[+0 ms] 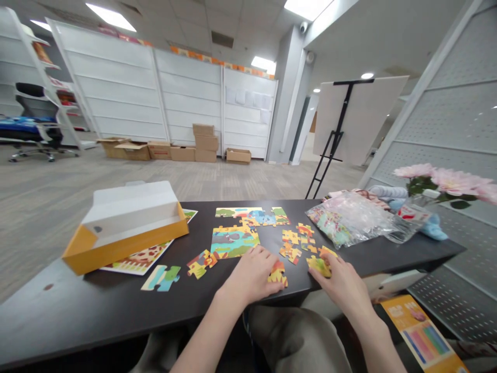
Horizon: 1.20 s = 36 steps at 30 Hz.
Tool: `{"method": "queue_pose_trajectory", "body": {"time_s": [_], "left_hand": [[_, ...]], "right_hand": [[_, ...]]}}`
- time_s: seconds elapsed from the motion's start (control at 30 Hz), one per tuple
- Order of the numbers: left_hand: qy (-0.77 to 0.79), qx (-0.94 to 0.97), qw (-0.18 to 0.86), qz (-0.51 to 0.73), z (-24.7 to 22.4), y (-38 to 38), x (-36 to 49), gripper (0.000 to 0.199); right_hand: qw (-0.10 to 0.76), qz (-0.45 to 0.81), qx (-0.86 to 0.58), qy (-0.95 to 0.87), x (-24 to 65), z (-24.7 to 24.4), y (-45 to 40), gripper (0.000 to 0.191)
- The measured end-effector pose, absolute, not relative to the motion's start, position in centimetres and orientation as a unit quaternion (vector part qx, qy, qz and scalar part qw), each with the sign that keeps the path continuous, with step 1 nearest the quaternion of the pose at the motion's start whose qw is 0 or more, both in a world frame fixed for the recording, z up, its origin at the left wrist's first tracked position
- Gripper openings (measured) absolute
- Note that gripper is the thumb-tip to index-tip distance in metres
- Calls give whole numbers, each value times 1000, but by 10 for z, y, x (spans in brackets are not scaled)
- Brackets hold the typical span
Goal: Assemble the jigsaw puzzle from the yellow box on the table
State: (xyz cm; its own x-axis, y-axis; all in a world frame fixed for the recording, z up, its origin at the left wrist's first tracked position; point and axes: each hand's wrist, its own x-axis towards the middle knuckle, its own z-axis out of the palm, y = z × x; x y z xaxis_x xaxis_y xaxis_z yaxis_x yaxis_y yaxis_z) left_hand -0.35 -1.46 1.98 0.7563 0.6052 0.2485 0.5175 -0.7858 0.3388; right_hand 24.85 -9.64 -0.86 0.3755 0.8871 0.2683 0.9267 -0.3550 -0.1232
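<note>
My left hand [254, 274] rests on the dark table, its curled fingers pressed on an orange and yellow puzzle piece [278, 273] by the front edge. To its right, my right hand [341, 277] has thumb and fingers round a yellow-green puzzle piece [319, 266]. Beyond the left hand lies a partly joined puzzle [235, 241] with a hippo and an elephant. Several loose orange pieces [290, 253] lie between the hands, farther back. Joined red and yellow pieces [202, 263] and blue-green pieces [162, 277] are left of my left hand.
An open yellow box [128, 243] sits on a giraffe picture [145, 259] at the left. Clear plastic bags [353, 217], cloths and pink flowers [446, 181] stand at the right. An orange package [423, 334] lies below the table edge at lower right.
</note>
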Motion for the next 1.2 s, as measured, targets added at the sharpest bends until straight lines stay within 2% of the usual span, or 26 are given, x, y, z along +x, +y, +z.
{"method": "queue_pose_trajectory", "body": {"time_s": [0.2, 0.37, 0.47, 0.67, 0.9, 1.0, 1.13, 1.2], "left_hand": [[325, 924, 115, 163, 20, -20, -34, 39], [346, 909, 143, 181, 17, -22, -64, 37], [362, 901, 157, 183, 18, -23, -79, 35], [394, 888, 170, 169, 21, -22, -100, 40], [399, 882, 189, 166, 16, -12, -114, 43], [408, 877, 196, 160, 16, -9, -117, 45], [418, 871, 204, 161, 15, -8, -120, 49], [424, 866, 208, 164, 14, -7, -120, 53]], "right_hand": [[126, -53, -819, -557, 265, -10, -96, 40], [167, -20, -794, -583, 276, -13, -91, 34], [192, 8, -771, -607, 282, -15, -91, 39], [172, -21, -793, -585, 291, -18, -100, 41], [145, -45, -770, -619, 277, 1, -95, 33], [175, -57, -749, -637, 273, 9, -91, 38], [242, 14, -671, -701, 252, 31, -64, 43], [225, 44, -641, -733, 230, 44, -38, 41]]}}
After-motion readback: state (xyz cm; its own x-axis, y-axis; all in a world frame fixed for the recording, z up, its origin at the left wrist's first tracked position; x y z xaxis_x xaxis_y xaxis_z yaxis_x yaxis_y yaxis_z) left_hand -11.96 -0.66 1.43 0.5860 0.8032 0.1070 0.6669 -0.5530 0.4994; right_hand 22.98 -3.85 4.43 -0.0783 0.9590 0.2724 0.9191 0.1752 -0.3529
